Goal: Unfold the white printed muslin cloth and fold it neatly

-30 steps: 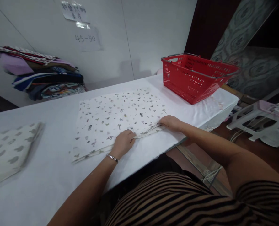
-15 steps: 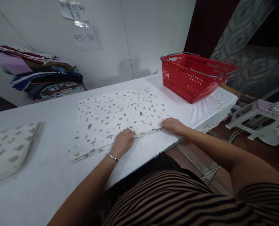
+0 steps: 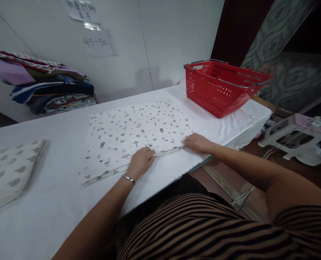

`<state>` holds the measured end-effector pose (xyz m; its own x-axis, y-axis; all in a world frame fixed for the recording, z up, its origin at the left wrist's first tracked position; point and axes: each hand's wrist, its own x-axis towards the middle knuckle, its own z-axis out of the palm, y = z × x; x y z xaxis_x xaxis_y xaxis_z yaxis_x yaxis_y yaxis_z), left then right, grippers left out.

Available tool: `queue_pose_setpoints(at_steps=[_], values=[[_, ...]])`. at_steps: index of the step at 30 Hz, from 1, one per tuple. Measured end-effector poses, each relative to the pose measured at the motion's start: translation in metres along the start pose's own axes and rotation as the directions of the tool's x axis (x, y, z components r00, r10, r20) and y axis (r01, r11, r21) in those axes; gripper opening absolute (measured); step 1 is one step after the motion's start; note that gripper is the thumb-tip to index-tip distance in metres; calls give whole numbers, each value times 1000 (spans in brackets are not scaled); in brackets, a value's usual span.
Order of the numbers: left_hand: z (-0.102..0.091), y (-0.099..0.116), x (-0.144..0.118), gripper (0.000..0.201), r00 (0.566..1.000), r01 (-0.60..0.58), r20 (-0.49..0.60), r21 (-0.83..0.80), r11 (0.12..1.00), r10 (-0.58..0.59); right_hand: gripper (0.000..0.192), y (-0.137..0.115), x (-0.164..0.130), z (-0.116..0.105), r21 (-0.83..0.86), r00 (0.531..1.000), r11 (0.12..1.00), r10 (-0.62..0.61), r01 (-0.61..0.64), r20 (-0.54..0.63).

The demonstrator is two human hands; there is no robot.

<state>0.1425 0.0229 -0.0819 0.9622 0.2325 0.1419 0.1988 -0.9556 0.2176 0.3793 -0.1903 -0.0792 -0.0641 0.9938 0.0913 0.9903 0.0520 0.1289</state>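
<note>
The right hand (image 3: 197, 142) has drawn slightly in along the near edge of the printed cloth (image 3: 135, 131), fingers together, pressing its corner flat. The left hand (image 3: 141, 161) is staying curled on that edge. The cloth is lying on the white table (image 3: 54, 195), the red basket (image 3: 222, 86) beyond it, folded fabrics (image 3: 41, 86) stacked against the wall

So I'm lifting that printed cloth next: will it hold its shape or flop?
The printed cloth lies thin and flat in layers, so it will probably droop. Both hands, left hand and right hand, rest along its near edge; it likely weighs little.
</note>
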Motion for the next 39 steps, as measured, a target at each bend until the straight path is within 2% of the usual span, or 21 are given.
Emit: queue_pose_setpoints(at_steps=[7, 13, 20, 27, 34, 39], values=[[0, 0, 0, 23, 1000, 0, -4, -7, 1000, 0, 28, 12, 3, 5, 75, 999, 997, -27, 25, 28], [0, 2, -1, 22, 1000, -18, -1, 38, 999, 18, 28, 12, 8, 6, -27, 991, 994, 108, -110, -76], [-1, 3, -1, 21, 1000, -25, -1, 51, 998, 25, 31, 2, -1, 25, -39, 994, 997, 57, -61, -94], [1, 0, -1, 22, 1000, -7, -11, 42, 999, 8, 27, 3, -3, 14, -13, 995, 1000, -6, 5, -100], [-1, 1, 0, 26, 996, 86, -10, -35, 996, -86, 31, 13, -4, 7, 29, 992, 993, -112, 113, -59], [-9, 1, 8, 24, 980, 200, 26, -129, 971, -198, 34, 14, -1, 10, 15, 996, 997, -76, 76, -38]])
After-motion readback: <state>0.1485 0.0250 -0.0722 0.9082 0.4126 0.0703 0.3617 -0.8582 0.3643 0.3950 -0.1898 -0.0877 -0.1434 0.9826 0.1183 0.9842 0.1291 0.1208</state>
